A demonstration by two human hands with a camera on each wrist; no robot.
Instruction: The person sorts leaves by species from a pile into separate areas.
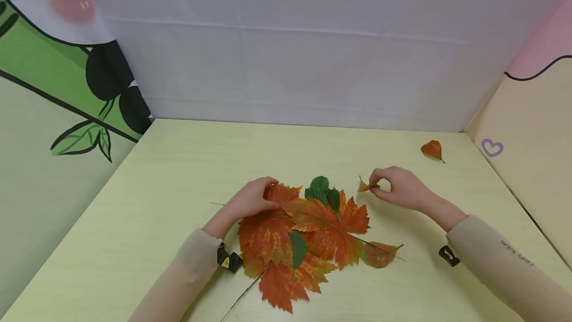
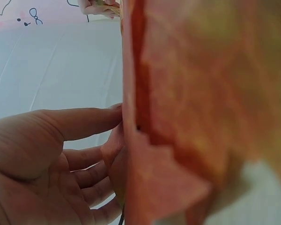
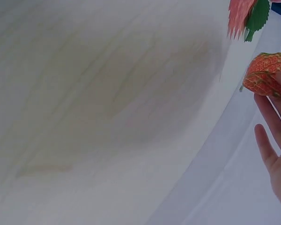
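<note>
Left hand (image 1: 250,200): thumb and fingers pinching edge of orange lobed leaf (image 1: 285,193) at heap's far left. Right hand (image 1: 400,188): thumb and fingertips pinching small curled leaf (image 1: 364,186), raised above table (image 1: 178,173).

Large orange leaves (image 1: 268,237): overlapping, between hands and nearer body. Toothed green leaves (image 1: 318,188): between hands, on heap's far edge. Orange-green leaf (image 1: 379,255): nearer body than right hand. Small red-orange leaf (image 1: 432,149): beyond right hand, apart.

large leaves (image 1: 273,235): orange, yellow-mottled | darker leaves (image 1: 298,248): green | table (image 1: 156,188): pale yellow | sleeves (image 1: 489,252): beige
</note>
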